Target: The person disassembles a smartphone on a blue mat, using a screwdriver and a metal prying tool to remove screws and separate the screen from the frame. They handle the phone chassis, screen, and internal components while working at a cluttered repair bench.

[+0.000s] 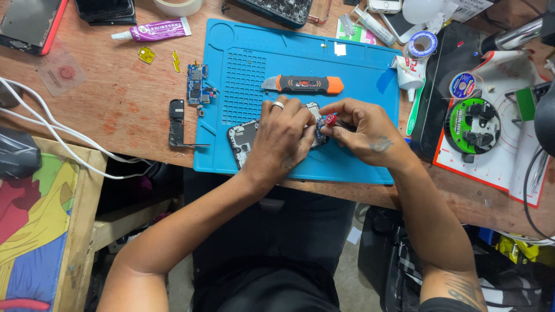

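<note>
Head view: my left hand presses the phone flat on the mat; my right hand pinches the red-capped screwdriver over its right end.

We see a bright blue silicone work mat on a reddish-brown wooden workbench. Near the mat's far edge lies a pry tool with an orange and black handle and a grey blade. Our right hand pinches a small screwdriver with a red cap; our left hand wears a silver ring and covers a dark grey phone frame. Off the mat's left edge we see a blue circuit board, a black speaker module and a purple-and-white glue tube. Toward the bench's right edge sits a green-rimmed spool on a white sheet edged in red. White cables cross the left edge.
</note>
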